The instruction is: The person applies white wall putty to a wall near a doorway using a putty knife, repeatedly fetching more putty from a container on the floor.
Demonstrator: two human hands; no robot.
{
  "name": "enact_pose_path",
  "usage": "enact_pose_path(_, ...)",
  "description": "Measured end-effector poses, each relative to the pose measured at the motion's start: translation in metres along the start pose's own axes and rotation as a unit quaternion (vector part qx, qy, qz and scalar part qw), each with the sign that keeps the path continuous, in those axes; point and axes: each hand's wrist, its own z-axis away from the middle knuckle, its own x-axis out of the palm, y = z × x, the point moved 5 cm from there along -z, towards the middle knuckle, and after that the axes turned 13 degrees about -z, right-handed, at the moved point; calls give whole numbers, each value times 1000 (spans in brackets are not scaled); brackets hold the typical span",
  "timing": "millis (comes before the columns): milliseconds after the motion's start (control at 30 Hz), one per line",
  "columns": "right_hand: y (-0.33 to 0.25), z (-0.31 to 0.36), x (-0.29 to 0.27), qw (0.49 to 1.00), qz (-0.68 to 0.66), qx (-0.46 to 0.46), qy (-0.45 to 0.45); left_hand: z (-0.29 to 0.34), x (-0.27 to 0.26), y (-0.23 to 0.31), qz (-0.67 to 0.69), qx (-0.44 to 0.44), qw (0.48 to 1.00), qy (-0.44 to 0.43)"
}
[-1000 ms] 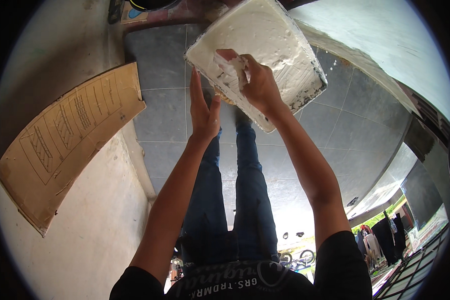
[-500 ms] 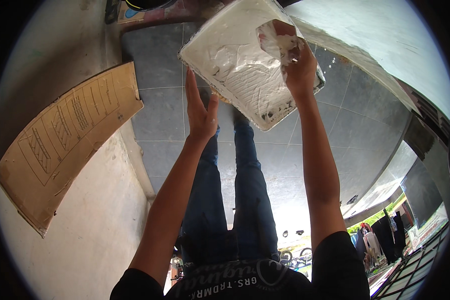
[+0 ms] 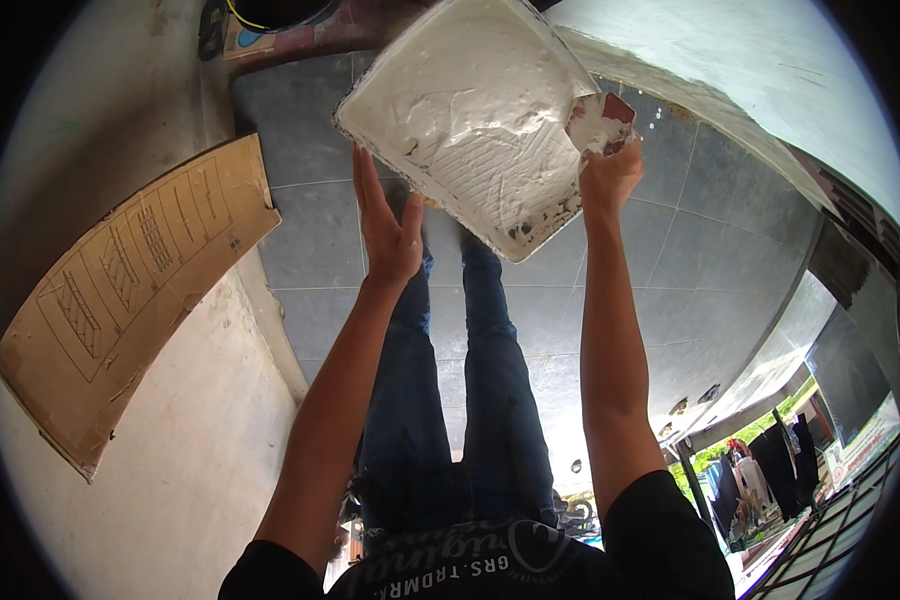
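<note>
A paint tray (image 3: 517, 249) with a ribbed slope sits tilted before me, spread with thick white paste (image 3: 460, 100). Along its near left edge, my left hand (image 3: 390, 230) lies with fingers stretched and thumb apart, the fingertips at the rim. My right hand (image 3: 613, 180) is closed around a flat scraper (image 3: 602, 125), reddish-brown where it shows through a smeared white coat. The scraper is at the tray's right edge. Its grip is mostly hidden by my fingers.
A cardboard sheet (image 3: 140, 280) with printed line drawings leans at the left wall (image 3: 210, 390). Grey floor tiles (image 3: 305, 230) lie below, with white drips near the right wall (image 3: 710, 60). A dark round container (image 3: 280, 10) stands at the far left; clothes (image 3: 770, 470) hang at the lower right.
My right hand has drawn the scraper from over the paste toward me and right, to the tray's edge. The tray appears slightly further left in view; my left hand stays beside it.
</note>
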Motion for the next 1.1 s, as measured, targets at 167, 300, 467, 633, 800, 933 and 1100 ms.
enact_pose_path(167, -24, 22, 28, 998, -20, -37, -52, -1, 1, 2, -1, -1, 1000, 18)
enact_pose_path(300, -52, 58, 57, 987, -52, -41, -146, 0, 5, 3, 1, 6, 1000, 26)
enact_pose_path(467, -74, 75, 57, 977, -97, -54, -182, 1, 1, 1, 3, -5, 1000, 14)
enact_pose_path(633, -49, 24, 25, 992, -66, -84, -71, -1, 0, 0, 17, -4, 1000, 12)
enact_pose_path(800, -51, 36, 61, 985, 34, -105, -135, 0, 4, -1, 11, -5, 1000, 24)
enact_pose_path(933, -79, 82, 89, 959, 18, -109, -263, 1, 2, -6, 51, -4, 998, 24)
enact_pose_path(1100, -85, 84, 77, 960, -47, -87, -262, 1, -3, -9, 63, 6, 998, 14)
